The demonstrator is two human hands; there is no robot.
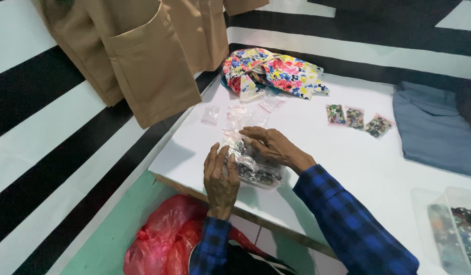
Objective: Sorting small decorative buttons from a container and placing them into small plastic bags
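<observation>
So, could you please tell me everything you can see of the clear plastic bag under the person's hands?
The clear plastic bag lies flat on the white table, near its front edge. It looks like thin, glossy, crinkled film, packed with many small dark and silvery pieces, too small to identify. The left hand rests on its near left side, and the right hand covers its far end, fingers spread over the top. Whether it is sealed cannot be told.

You have a clear plastic bag of small dark and silvery buttons (253, 170) lying flat near the white worktop's (347, 163) front edge.
</observation>
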